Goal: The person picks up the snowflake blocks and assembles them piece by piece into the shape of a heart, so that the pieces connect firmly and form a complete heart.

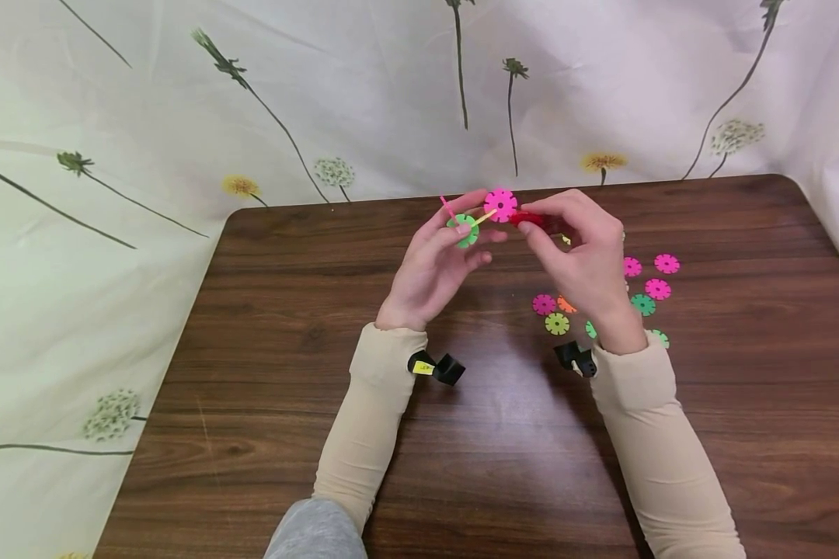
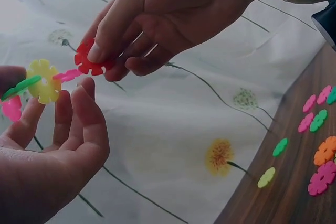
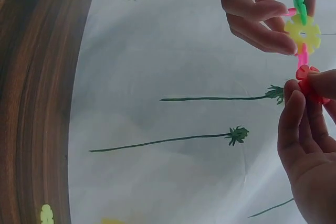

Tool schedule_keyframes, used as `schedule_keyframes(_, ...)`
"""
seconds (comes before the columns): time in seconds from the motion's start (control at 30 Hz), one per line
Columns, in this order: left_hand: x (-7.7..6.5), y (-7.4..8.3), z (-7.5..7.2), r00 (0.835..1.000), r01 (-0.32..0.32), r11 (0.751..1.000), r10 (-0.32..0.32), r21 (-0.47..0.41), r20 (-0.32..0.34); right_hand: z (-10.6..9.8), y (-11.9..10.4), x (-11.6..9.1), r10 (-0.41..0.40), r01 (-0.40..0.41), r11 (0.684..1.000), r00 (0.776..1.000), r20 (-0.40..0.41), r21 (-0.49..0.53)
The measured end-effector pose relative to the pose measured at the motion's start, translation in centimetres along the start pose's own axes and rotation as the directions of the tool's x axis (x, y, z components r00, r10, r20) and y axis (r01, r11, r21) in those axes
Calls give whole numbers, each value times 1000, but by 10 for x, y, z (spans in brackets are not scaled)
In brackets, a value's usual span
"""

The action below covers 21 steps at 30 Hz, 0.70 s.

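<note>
“Left hand (image 1: 436, 268) and right hand (image 1: 583, 252) meet near the top centre of the head view. What are they handling?”

“Thin, notched discs joined in a short chain, smooth and plastic-looking, like flat flowers with a small centre hole. At the chain's left, a slim pink disc (image 1: 448, 208) shows edge-on beside a green disc (image 1: 470, 237). Next comes a yellow disc (image 2: 46, 90), round in the left wrist view, then a bright pink disc (image 1: 500, 206) and a red disc (image 2: 84, 59).”

“And around them?”

“Dark, streaky wood grain on the table (image 1: 273, 373). Behind it hangs pale, rumpled cloth (image 1: 363, 93) printed with dandelions. Loose discs (image 1: 657, 289) in pink, green, orange and yellow-green lie right of centre, some partly hidden by the right hand.”

“How are the arms set?”

“Left sleeve (image 1: 367, 419) slants up from bottom centre; right sleeve (image 1: 664, 450) leans in from the lower right. Both hands are raised above the tabletop.”

“Their grip?”

“On the left, thumb and finger pinch the green disc, with the other fingers loosely bent and spread. On the right, thumb and fingertips are clamped together on the red disc, which meets the bright pink one.”

“Slotted together?”

“Those two? I can't tell.”
</note>
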<state>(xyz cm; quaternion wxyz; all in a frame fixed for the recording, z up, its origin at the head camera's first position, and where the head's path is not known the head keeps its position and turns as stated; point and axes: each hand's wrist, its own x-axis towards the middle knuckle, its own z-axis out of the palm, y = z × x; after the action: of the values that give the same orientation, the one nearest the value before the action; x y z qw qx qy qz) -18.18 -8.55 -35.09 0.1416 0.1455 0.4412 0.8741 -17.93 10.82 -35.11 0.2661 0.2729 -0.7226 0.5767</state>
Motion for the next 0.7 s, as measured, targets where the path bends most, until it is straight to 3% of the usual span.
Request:
schedule_keyframes(0.43, 0, 0, 0, 1000, -13, 999, 13, -30, 11, -1, -1, 0, -8, 7, 1000, 1000, -15, -10)
schedule_keyframes(0.7, -1, -1, 0, 999, -10, 1000, 10, -4, 38, -1, -1, 0, -24, 24, 1000, 999, -38, 4)
